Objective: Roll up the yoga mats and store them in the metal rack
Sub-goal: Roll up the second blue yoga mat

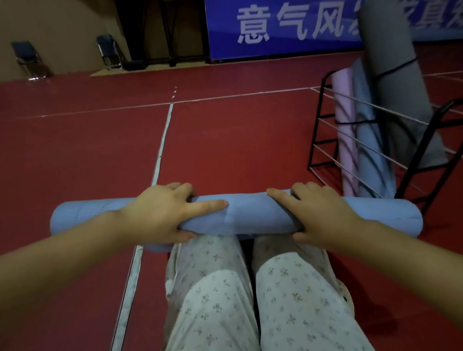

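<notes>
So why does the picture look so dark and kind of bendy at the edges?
Head view: the hall is dimly lit, so the red floor and far wall look murky; the wide-angle lens bends the metal rack and tilts the blue banner; the forearms near the bottom edge look stretched and soft; the rolled blue mat and both hands' grip on it stay fairly sharp.

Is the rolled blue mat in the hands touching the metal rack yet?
Cannot tell. In the head view the blue mat, gripped by the left hand and right hand, overlaps the metal rack near its right end, but no gap or contact shows.
</notes>
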Demonstrator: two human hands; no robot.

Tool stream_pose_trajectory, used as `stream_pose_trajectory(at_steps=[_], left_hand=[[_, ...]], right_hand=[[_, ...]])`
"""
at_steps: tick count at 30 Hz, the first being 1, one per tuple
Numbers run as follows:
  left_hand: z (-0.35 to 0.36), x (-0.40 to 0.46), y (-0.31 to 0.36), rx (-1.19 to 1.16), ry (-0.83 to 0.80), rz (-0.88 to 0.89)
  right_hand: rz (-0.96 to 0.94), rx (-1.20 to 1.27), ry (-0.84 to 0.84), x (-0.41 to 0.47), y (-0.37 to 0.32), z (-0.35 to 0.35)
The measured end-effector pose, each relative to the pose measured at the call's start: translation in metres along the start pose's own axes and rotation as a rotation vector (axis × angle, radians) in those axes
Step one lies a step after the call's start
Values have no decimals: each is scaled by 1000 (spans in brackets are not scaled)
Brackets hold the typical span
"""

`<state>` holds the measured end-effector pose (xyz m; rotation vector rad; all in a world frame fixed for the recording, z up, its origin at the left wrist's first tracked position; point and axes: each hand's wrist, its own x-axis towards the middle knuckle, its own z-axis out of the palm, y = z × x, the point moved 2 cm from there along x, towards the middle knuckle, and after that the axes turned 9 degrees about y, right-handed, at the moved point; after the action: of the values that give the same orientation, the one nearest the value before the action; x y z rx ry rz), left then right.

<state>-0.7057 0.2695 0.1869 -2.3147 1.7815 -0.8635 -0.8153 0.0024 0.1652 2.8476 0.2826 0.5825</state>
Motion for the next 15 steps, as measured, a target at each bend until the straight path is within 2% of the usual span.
stream_pose_trajectory(at_steps=[2, 5, 11, 15], left_hand=[[-13, -5, 6, 13, 13, 6], [-33, -21, 34, 19, 28, 33], [-46, -66, 109, -103, -70, 1], [-39, -76, 128, -195, -145, -21]], right_hand=[[-6, 27, 106, -12, -1, -7], [-40, 49, 143, -38, -13, -22], [-36, 104, -21, -104, -48, -35], [-35, 145, -119, -121, -50, -38]])
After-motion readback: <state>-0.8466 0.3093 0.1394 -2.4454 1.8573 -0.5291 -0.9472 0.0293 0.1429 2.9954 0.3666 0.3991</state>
